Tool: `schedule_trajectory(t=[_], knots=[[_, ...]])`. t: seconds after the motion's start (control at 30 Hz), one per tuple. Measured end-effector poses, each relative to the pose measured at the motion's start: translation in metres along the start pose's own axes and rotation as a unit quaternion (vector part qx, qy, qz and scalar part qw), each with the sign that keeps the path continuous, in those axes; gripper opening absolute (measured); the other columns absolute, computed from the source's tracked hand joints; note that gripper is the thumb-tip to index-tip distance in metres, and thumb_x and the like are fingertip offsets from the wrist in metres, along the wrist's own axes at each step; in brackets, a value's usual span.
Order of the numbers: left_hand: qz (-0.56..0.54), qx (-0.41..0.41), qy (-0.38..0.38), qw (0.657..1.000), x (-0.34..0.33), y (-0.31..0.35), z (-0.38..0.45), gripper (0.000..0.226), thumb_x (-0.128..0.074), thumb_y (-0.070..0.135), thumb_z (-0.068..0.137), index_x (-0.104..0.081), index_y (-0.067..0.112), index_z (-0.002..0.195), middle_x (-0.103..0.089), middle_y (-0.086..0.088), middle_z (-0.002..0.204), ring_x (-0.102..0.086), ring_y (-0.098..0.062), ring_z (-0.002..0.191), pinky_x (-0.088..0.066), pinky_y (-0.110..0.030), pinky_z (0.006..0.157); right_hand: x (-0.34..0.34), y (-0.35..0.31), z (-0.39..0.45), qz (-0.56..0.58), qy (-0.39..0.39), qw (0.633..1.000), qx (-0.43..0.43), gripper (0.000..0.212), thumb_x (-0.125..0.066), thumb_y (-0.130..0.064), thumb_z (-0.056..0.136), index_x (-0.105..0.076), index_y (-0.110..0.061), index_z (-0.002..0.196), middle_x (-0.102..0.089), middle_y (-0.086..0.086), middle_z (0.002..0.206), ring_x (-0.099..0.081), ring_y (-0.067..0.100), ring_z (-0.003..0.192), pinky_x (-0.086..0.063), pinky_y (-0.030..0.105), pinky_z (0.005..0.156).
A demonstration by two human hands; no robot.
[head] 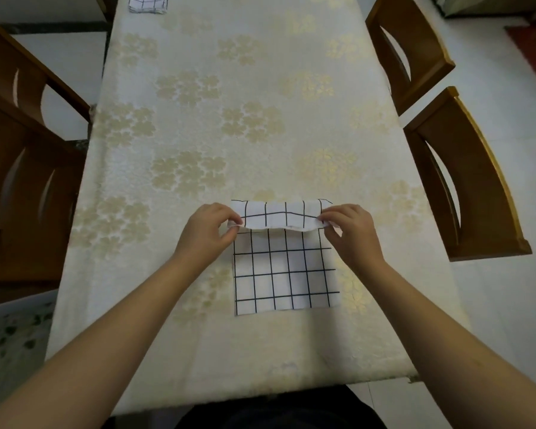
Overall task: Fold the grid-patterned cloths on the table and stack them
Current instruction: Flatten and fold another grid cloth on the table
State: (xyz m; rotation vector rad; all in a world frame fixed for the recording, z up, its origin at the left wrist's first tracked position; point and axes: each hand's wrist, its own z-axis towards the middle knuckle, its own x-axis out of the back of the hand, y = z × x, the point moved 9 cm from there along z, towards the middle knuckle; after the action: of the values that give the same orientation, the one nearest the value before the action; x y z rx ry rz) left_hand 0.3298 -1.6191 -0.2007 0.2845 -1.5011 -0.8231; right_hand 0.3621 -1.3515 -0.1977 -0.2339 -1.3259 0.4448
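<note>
Where the near table edge meets the bottom of the view, a dark garment [270,413] of the seated person shows, and two bare forearms reach away from it over the long table covered in a cream tablecloth with pale gold flower motifs [198,335]. Near the centre, slightly to the right, lies the white square cloth printed with a black grid [283,274]; its near part rests flat on the tablecloth, while its far edge is lifted and turned back toward the person, forming a wavy flap. The left hand [208,230] pinches the left corner of this flap between thumb and curled fingertips; the right hand [350,230] pinches the right corner in the same manner. Both hands are closed on the cloth, with the flap stretched between them, just above the flat part.

To the left of the table stand two brown wooden chairs with slotted backs [22,181], close against the table's side. To the right stand two further brown wooden chairs with curved back slots [464,181], one nearer and one farther, over a pale tiled floor [508,305]. At the far end of the table, toward the left, a folded pile of white grid-patterned cloth [148,3] lies on the tablecloth, cut off by the top edge of the view and well apart from the cloth being handled.
</note>
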Motion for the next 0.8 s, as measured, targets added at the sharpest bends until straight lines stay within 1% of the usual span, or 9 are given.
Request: schedule_trajectory(t=[0.1,0.2,0.23,0.3,0.4,0.53,0.6,0.67,0.8], knots=[[0.030,-0.046,0.028,0.998,0.003,0.015,-0.024,0.009,-0.064,0.014,0.084,-0.072,0.017,0.088,-0.068,0.005,0.090,-0.060,-0.018,0.088,-0.048,-0.033,0.078,0.012,-0.009,-0.025,-0.024,0.028,0.999,0.040,0.016,-0.072,-0.008,0.082,-0.075,-0.017,0.096,-0.072,-0.003,0.098,-0.060,0.023,0.099,-0.036,0.032,0.088],[0.072,-0.079,0.042,0.993,-0.002,0.028,-0.051,0.016,-0.057,0.022,0.084,-0.072,0.015,0.084,-0.068,0.004,0.087,-0.061,-0.020,0.083,-0.048,-0.036,0.070,0.018,-0.014,-0.050,-0.036,0.048,0.995,0.084,0.016,-0.069,-0.010,0.083,-0.075,-0.016,0.097,-0.072,-0.002,0.098,-0.060,0.024,0.098,-0.037,0.034,0.088],[0.084,-0.084,0.044,0.992,-0.006,0.031,-0.060,0.015,-0.057,0.021,0.084,-0.071,0.015,0.083,-0.067,0.004,0.086,-0.061,-0.021,0.082,-0.047,-0.037,0.068,0.018,-0.015,-0.059,-0.040,0.051,0.994,0.093,0.016,-0.068,-0.011,0.083,-0.075,-0.016,0.096,-0.072,-0.001,0.098,-0.060,0.025,0.098,-0.038,0.034,0.087],[0.105,-0.088,0.044,0.990,-0.015,0.035,-0.078,0.011,-0.061,0.017,0.081,-0.071,0.014,0.081,-0.067,0.002,0.084,-0.061,-0.022,0.080,-0.046,-0.036,0.064,0.015,-0.016,-0.076,-0.043,0.050,0.992,0.106,0.017,-0.073,-0.008,0.079,-0.075,-0.014,0.096,-0.072,0.000,0.097,-0.059,0.024,0.097,-0.037,0.033,0.086],[0.121,-0.077,0.029,0.989,-0.032,0.031,-0.100,0.008,-0.068,0.010,0.075,-0.072,0.013,0.080,-0.067,0.000,0.082,-0.061,-0.023,0.077,-0.046,-0.035,0.063,0.000,-0.017,-0.099,-0.032,0.032,0.991,0.125,0.025,-0.080,-0.003,0.071,-0.075,-0.014,0.093,-0.071,0.000,0.097,-0.054,0.021,0.097,-0.036,0.033,0.085],[0.122,-0.025,0.015,0.992,-0.052,0.012,-0.122,0.015,-0.078,0.002,0.071,-0.072,0.012,0.080,-0.067,-0.002,0.082,-0.061,-0.026,0.075,-0.047,-0.035,0.064,-0.026,-0.010,-0.125,-0.030,-0.011,0.990,0.137,0.030,-0.083,-0.002,0.066,-0.075,-0.014,0.093,-0.071,0.000,0.097,-0.058,0.024,0.094,-0.037,0.034,0.085],[0.125,0.002,0.005,0.992,-0.062,0.003,-0.130,0.019,-0.082,0.000,0.068,-0.074,0.012,0.080,-0.067,-0.002,0.082,-0.062,-0.026,0.074,-0.050,-0.037,0.063,-0.037,-0.004,-0.134,-0.037,-0.034,0.988,0.143,0.032,-0.083,-0.003,0.066,-0.075,-0.014,0.095,-0.071,0.001,0.099,-0.060,0.026,0.094,-0.039,0.035,0.084],[0.124,0.022,-0.001,0.992,-0.071,-0.003,-0.137,0.019,-0.083,0.000,0.069,-0.075,0.012,0.081,-0.067,-0.002,0.082,-0.061,-0.025,0.074,-0.050,-0.036,0.064,-0.045,0.002,-0.141,-0.050,-0.056,0.987,0.145,0.033,-0.083,-0.004,0.069,-0.074,-0.014,0.099,-0.071,0.002,0.103,-0.062,0.027,0.096,-0.041,0.037,0.084],[0.121,0.035,0.002,0.992,-0.077,-0.004,-0.146,0.015,-0.081,0.004,0.074,-0.075,0.010,0.087,-0.068,-0.002,0.085,-0.061,-0.023,0.076,-0.049,-0.033,0.066,-0.052,0.009,-0.147,-0.058,-0.068,0.986,0.142,0.033,-0.081,-0.006,0.072,-0.073,-0.012,0.104,-0.070,0.004,0.110,-0.062,0.028,0.101,-0.045,0.039,0.085]])
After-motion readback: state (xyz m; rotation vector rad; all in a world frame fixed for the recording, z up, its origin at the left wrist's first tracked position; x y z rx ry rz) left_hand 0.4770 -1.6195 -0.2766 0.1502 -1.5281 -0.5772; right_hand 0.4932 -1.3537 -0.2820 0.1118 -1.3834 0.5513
